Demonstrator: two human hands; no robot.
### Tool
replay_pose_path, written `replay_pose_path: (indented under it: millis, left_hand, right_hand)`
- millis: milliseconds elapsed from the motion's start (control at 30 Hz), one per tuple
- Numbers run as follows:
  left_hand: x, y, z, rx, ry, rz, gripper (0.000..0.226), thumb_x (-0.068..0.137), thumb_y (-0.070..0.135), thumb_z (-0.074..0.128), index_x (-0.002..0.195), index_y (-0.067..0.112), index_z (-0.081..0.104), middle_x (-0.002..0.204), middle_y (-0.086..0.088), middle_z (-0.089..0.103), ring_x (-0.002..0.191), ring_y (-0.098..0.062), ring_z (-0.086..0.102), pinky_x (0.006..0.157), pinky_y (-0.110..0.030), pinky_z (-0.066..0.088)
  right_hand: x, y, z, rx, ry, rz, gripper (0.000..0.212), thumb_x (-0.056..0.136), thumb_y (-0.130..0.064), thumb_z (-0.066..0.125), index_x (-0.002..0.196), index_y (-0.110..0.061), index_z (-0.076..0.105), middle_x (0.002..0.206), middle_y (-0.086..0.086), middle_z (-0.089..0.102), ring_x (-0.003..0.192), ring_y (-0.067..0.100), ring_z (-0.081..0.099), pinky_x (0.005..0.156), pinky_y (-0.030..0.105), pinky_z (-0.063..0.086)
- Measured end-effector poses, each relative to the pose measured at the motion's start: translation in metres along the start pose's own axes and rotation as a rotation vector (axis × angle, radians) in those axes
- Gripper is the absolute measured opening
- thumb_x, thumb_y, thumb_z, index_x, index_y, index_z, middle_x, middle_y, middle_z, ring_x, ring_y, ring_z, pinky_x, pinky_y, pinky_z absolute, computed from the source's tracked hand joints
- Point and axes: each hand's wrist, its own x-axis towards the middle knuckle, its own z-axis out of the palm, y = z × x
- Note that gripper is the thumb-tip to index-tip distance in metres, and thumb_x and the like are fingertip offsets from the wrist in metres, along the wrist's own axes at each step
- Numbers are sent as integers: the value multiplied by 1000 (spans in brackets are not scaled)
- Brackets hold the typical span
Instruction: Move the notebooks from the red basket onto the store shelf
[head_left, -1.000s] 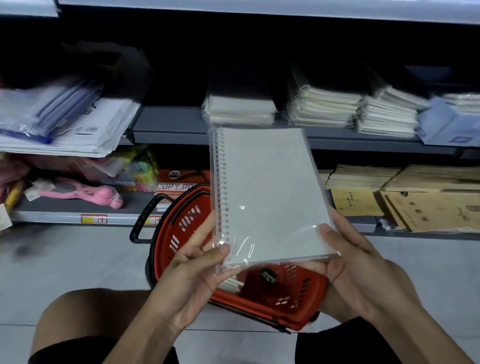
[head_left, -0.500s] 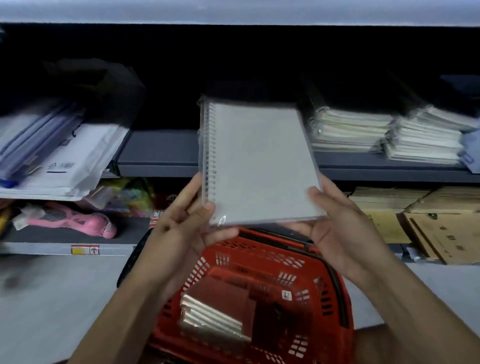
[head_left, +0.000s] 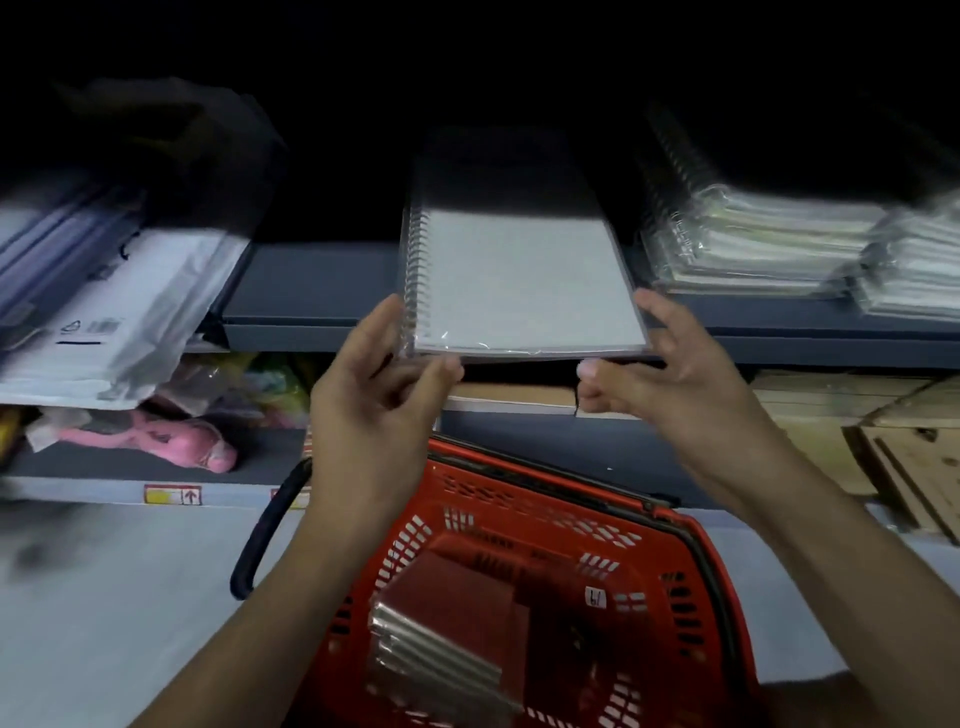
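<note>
Notebook in hand: a wrapped spiral notebook (head_left: 524, 283) lies flat with its far half in the shadow of the grey store shelf (head_left: 311, 291); its near edge overhangs the shelf lip.
Left hand: the left hand (head_left: 374, 405) is at the near-left corner by the wire binding, fingers loosely curled, thumb under the edge. I cannot tell whether it is pinching the corner or merely touching it.
Right hand: the right hand (head_left: 675, 384) is at the near-right corner, fingers spread and relaxed alongside the edge, thumb below; it looks like steadying, not clamping.
Still to move: more wrapped notebooks (head_left: 436, 660) lie in the red basket (head_left: 691, 587) on the floor below.
Risk, overhang: if both hands let go here, the slick wrap could let the notebook slide forward off the lip and drop into the basket.
Risk, neighbours: the stack of spiral notebooks (head_left: 753, 239) sits just to the right; a skewed push could snag coil on coil or nudge that pile.
Risk, blind depth: the back of the shelf is dark, so whatever lies there is hidden from me.
Risk, left side: the white plastic packets (head_left: 119, 322) lean over the shelf end, well apart from the hands.
</note>
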Motion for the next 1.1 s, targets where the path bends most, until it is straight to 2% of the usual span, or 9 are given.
replay_pose_path:
  millis: [200,300,400,600,667,733,867,1000,1100]
  left_hand:
    - [24,-15,2,232,127,106,46,88,25,77,132,19,64,104,5,77,92,-10,74,85,-37,61]
    - [53,-15,12,365,186,194,41,88,29,78,126,20,68,117,7,68,93,-6,70,84,-24,58]
    - [79,-19,21,453,219,196,39,89,33,76,126,24,68,137,3,53,117,-15,60,102,-30,51]
    - [100,-26,32,405,233,190,42,92,32,72,132,22,65,139,-4,55,123,-17,58,105,-28,47]
    - [97,-27,31,390,229,173,44,95,31,69,137,23,60,143,-4,53,113,-11,61,98,-16,48]
    - [83,-26,30,373,216,180,47,97,30,65,143,22,55,143,0,52,101,-2,61,94,-12,49]
    - [33,-28,11,432,167,182,50,97,28,64,145,20,50,132,8,53,106,-3,58,92,-8,44]
    - [-12,-43,-16,487,104,153,42,97,26,63,138,17,56,130,-2,61,104,-16,66,90,-29,54]
    - [-42,-58,-33,503,108,152,32,96,15,64,128,8,63,122,-5,66,103,-16,65,84,-9,48]
  right_hand:
    - [27,-1,2,-101,203,-52,72,82,-19,82,146,-20,49,92,-9,72,72,10,73,69,21,60]
    - [54,-4,4,-82,261,-43,60,83,-25,82,138,-20,59,75,-1,71,57,7,63,58,20,57]
    - [83,-5,9,-74,357,-75,41,87,-27,78,126,-17,69,65,-4,64,46,6,55,49,20,50]
    - [108,5,21,-123,438,-107,48,77,-52,75,118,-28,72,103,6,76,95,26,71,90,53,58]
    - [102,7,24,-125,445,-111,54,78,-55,71,124,-28,69,109,10,76,103,31,72,92,52,58]
    - [88,10,24,-78,458,-96,56,84,-51,68,134,-27,61,96,8,76,85,22,74,82,39,61]
    - [32,26,31,-49,417,-48,48,99,-30,61,144,-23,49,63,1,61,43,7,55,48,23,48]
    - [-18,61,43,-58,287,151,28,99,-22,58,127,-16,61,63,5,61,43,14,53,44,24,45]
    - [-53,91,52,-102,66,303,15,102,-20,55,110,-15,66,70,8,62,51,18,55,47,26,46]
